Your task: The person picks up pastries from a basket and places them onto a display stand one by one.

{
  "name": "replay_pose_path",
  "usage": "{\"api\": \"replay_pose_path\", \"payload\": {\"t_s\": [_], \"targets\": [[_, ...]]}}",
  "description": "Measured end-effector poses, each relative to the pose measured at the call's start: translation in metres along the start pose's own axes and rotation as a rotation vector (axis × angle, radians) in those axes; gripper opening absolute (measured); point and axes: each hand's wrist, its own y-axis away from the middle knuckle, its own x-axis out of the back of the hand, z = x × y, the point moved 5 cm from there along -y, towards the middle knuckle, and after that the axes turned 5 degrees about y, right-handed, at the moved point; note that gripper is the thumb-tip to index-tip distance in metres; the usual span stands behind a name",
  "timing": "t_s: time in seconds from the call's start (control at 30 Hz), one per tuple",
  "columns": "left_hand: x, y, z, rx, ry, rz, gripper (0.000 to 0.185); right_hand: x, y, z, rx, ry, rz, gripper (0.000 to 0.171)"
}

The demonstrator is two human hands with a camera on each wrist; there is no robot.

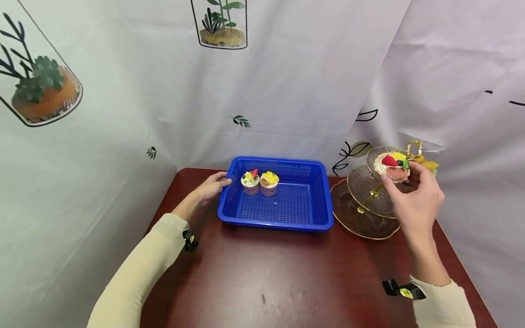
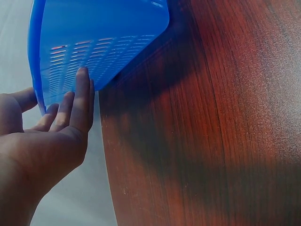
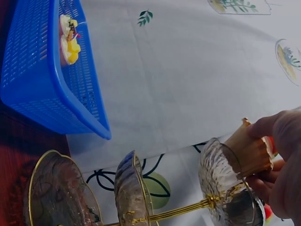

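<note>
My left hand (image 1: 210, 188) grips the left rim of a blue plastic basket (image 1: 283, 223), thumb on the rim and fingers against the outer wall (image 2: 70, 61). Two small cream cups topped with fruit sit side by side in it: one with strawberry (image 1: 250, 183), the other with yellow fruit (image 1: 269, 184). At the right, my right hand (image 1: 419, 200) pinches a fruit-topped cupcake (image 1: 384, 165) with a fluted brown side (image 3: 249, 149). It is at the top plate of a three-tier glass stand (image 1: 371, 231); whether it touches the plate, I cannot tell.
Beyond the right hand, another yellow-topped piece (image 1: 429, 165) shows partly at the stand's top, near the gold handle (image 1: 415, 146). Basket and stand are close together on a dark red wooden table (image 1: 270, 273). Printed white cloth (image 1: 287, 91) hangs behind and along the sides.
</note>
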Motion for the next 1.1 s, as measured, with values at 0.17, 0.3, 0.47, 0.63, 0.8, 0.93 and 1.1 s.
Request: {"api": "replay_pose_path", "payload": {"t_s": [0.17,0.3,0.47,0.63,0.8,0.93,1.1], "targets": [[-0.0007,0.0,0.0018,-0.01,-0.011,0.002,0.056,-0.0026,-0.0008,0.001,0.016,0.005,0.009,0.057],[-0.0011,-0.001,0.0023,-0.014,-0.008,-0.003,0.054,-0.0038,-0.0006,0.0009,0.04,0.014,0.019,0.057],[-0.0008,-0.0025,0.0027,-0.012,-0.006,-0.01,0.054,-0.0041,0.0013,0.0016,0.044,0.028,0.032,0.056],[-0.0006,-0.0018,0.0036,-0.003,-0.003,-0.009,0.054,-0.0048,0.0033,0.0042,0.015,0.029,0.033,0.055],[-0.0004,-0.0017,0.0021,0.001,0.004,-0.007,0.054,-0.007,0.004,0.006,0.015,0.031,0.03,0.056],[0.0005,-0.002,-0.0005,0.005,0.0,-0.002,0.054,-0.0091,0.0049,0.0069,0.029,0.035,0.026,0.057],[0.0006,-0.0023,-0.002,0.007,-0.002,-0.001,0.056,-0.0098,0.0063,0.0072,0.044,0.032,0.028,0.057]]}}
